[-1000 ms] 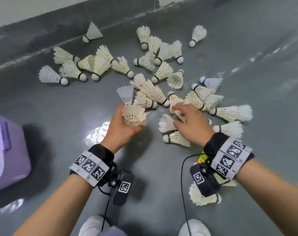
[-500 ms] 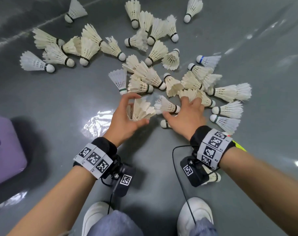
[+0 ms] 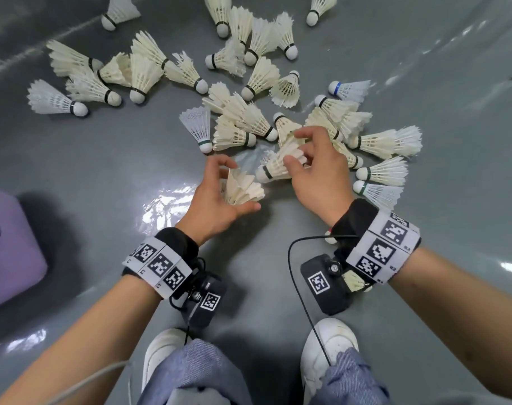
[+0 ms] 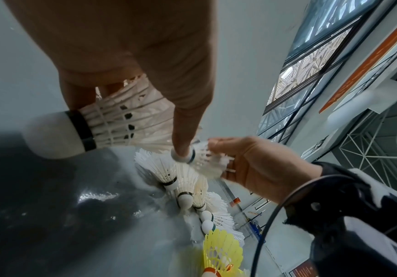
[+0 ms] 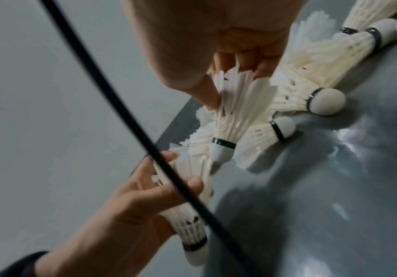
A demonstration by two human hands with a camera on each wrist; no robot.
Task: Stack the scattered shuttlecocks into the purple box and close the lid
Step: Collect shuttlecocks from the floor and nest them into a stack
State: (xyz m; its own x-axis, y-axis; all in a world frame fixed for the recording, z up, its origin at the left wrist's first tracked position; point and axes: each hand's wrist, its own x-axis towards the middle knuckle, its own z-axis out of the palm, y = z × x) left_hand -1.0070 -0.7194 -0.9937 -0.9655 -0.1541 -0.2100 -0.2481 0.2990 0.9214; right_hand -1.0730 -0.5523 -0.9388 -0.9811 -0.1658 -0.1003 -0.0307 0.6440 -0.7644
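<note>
My left hand [image 3: 219,197] grips a white feather shuttlecock [image 3: 241,190] by its skirt, cork down; the left wrist view shows the same shuttlecock [image 4: 102,129] under my palm. My right hand [image 3: 316,171] pinches the feathers of a second shuttlecock [image 3: 278,165], lifted with its black-banded cork pointing at the open skirt of the left one. In the right wrist view this second shuttlecock [image 5: 233,120] hangs from my fingers just above the left hand's shuttlecock [image 5: 190,224]. Several more shuttlecocks [image 3: 243,124] lie scattered on the grey floor beyond. A corner of the purple box [image 3: 6,252] shows at the left edge.
The glossy grey floor [image 3: 117,159] is bare between the box and my hands. Two more shuttlecocks [image 3: 380,176] lie just right of my right hand. A yellow shuttlecock [image 4: 223,251] lies near my right wrist. My white shoes [image 3: 327,346] stand at the bottom.
My right hand has lifted a shuttlecock off the floor by its feathers and brought it over to the one held in my left hand. The camera has tilted downward.
</note>
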